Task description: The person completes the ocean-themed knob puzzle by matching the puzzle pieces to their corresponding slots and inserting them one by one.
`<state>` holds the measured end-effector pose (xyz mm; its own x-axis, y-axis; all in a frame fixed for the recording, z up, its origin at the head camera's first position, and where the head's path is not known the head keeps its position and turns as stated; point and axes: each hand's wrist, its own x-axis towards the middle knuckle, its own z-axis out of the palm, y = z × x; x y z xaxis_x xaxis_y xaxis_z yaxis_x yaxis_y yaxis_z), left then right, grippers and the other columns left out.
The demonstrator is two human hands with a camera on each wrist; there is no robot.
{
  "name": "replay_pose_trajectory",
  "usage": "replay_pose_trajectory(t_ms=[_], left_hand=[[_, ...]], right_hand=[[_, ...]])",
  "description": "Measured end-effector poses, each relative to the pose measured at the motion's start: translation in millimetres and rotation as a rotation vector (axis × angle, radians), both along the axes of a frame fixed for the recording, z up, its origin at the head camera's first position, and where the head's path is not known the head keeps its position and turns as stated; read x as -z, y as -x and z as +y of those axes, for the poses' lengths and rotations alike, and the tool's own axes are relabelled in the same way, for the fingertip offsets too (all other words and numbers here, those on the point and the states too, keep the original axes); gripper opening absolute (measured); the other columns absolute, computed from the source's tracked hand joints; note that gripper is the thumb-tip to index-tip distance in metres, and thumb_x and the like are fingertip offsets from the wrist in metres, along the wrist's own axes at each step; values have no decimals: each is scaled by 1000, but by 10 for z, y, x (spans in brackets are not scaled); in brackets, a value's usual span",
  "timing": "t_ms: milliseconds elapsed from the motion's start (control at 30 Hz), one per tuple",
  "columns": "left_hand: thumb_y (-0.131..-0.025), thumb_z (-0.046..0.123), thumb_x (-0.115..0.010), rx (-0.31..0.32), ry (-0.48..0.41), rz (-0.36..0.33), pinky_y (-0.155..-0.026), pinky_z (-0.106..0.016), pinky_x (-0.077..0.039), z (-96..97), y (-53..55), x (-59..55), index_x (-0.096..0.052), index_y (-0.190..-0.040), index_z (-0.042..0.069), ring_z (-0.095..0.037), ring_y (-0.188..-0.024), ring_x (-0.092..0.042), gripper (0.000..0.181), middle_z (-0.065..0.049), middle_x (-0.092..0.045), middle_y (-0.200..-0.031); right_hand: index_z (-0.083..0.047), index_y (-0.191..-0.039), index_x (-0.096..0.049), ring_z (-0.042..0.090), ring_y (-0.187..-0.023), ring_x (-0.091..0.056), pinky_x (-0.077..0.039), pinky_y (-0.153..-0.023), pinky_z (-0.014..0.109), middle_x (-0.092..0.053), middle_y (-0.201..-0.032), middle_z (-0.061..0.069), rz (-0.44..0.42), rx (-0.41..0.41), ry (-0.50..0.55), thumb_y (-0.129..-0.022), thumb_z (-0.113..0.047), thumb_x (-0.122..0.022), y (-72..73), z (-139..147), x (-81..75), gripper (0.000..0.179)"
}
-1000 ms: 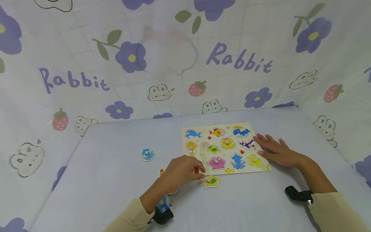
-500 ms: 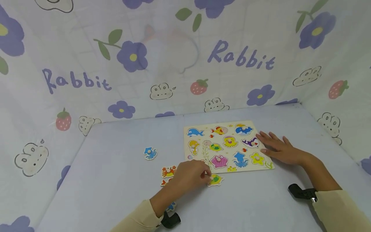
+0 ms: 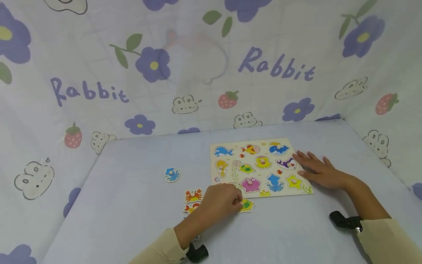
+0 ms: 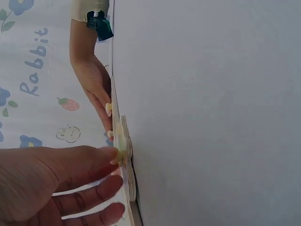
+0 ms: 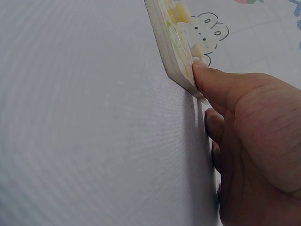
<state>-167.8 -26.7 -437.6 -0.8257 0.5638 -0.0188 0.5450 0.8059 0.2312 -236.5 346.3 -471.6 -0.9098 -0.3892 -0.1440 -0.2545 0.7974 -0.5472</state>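
A wooden sea-animal puzzle board (image 3: 230, 143) lies on the table with several knobbed pieces in it. My left hand (image 3: 221, 201) is at the board's front edge, thumb and forefinger pinching the small knob of a green-and-yellow turtle puzzle piece (image 3: 247, 206). Part of that turtle is hidden behind the fingers. In the left wrist view the fingertips (image 4: 109, 153) close on the knob, other fingers loosely bent. My right hand (image 3: 318, 170) lies at the board's right edge with fingers spread, and in the right wrist view its thumb touches the board's corner (image 5: 176, 70).
Left of the board lie a blue squid piece (image 3: 172, 175), a crab piece (image 3: 193, 196) and a red fish piece (image 3: 190, 209). More pieces are partly hidden under my left forearm. A patterned curtain (image 3: 197, 73) stands behind and beside the white table (image 3: 138, 205).
My left hand has moved slightly right and down onto the turtle piece, and its fingers have closed on the knob. The view has shifted a little. My right hand stays at the board.
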Motion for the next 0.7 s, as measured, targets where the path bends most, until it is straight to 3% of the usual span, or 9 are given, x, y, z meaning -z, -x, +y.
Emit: replay_pose_trajectory(t_ms=[167, 367, 700], left_hand=[[-89, 35, -80, 14, 10, 3, -57, -21, -39, -3, 2, -20, -78, -90, 22, -3, -64, -48, 13, 15, -55, -68], [-89, 34, -80, 29, 7, -74, -62, -21, -40, 33, 5, 11, -79, -95, 24, -2, -69, -49, 12, 18, -56, -68], [-87, 36, -81, 69, -43, -146, -63, -21, -40, 32, -19, 13, -77, -94, 26, -1, -69, -50, 12, 18, -55, -70]], right_hand=[[-17, -162, -21, 49, -151, 8, 18, -109, 71, -8, -168, 20, 1, -1, -2, -102, -44, -54, -16, 0, -4, 74], [-16, -162, -21, 50, -151, 8, 18, -108, 72, -9, -167, 21, 14, -7, -2, -102, -42, -54, -23, -10, -24, 73], [-15, -162, -22, 51, -150, 7, 17, -108, 72, -10, -167, 22, 15, -6, 0, -102, -41, -55, -21, -32, -25, 72]])
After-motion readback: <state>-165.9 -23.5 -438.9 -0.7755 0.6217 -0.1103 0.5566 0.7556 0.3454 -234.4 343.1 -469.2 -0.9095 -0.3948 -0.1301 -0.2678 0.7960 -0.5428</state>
